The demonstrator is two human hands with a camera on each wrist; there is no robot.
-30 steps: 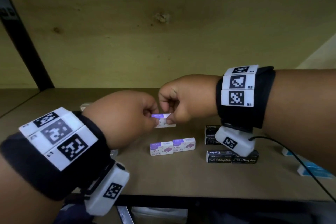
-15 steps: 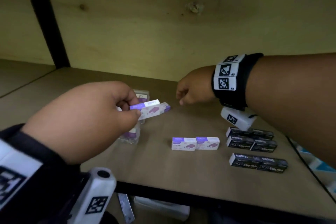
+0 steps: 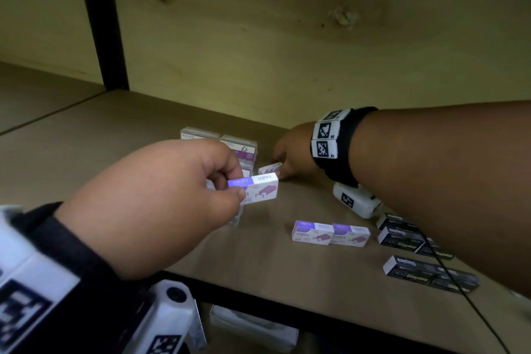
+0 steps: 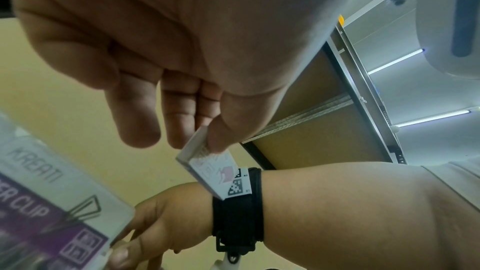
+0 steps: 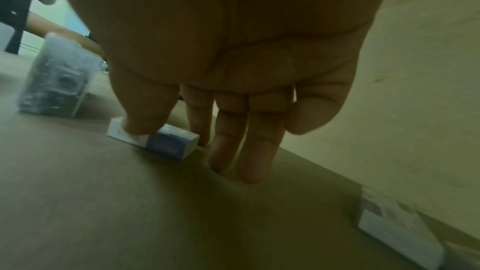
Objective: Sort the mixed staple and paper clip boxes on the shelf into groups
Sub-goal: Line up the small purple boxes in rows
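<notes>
My left hand (image 3: 235, 184) pinches a purple-and-white staples box (image 3: 255, 187) by its left end, above the shelf; the left wrist view shows that box (image 4: 207, 169) under the thumb. My right hand (image 3: 280, 169) reaches to a second purple staples box (image 3: 270, 168) lying on the shelf. In the right wrist view the hand (image 5: 174, 130) has its thumb on the box (image 5: 166, 141) and its forefinger down behind it. Clear paper clip boxes (image 3: 238, 146) stand behind my left hand. Two purple staples boxes (image 3: 313, 232) lie side by side. Black staples boxes (image 3: 402, 236) sit at the right.
A black upright post (image 3: 100, 20) stands at the back left against the plywood wall. The shelf's front edge (image 3: 287, 307) is dark. A cable (image 3: 459, 290) from my right wrist trails over more black boxes (image 3: 431, 270). A white box (image 5: 397, 229) lies by the wall.
Both hands held one purple box together; now only my left hand keeps it, drawn left. My right hand let go and reached back to another purple box on the shelf.
</notes>
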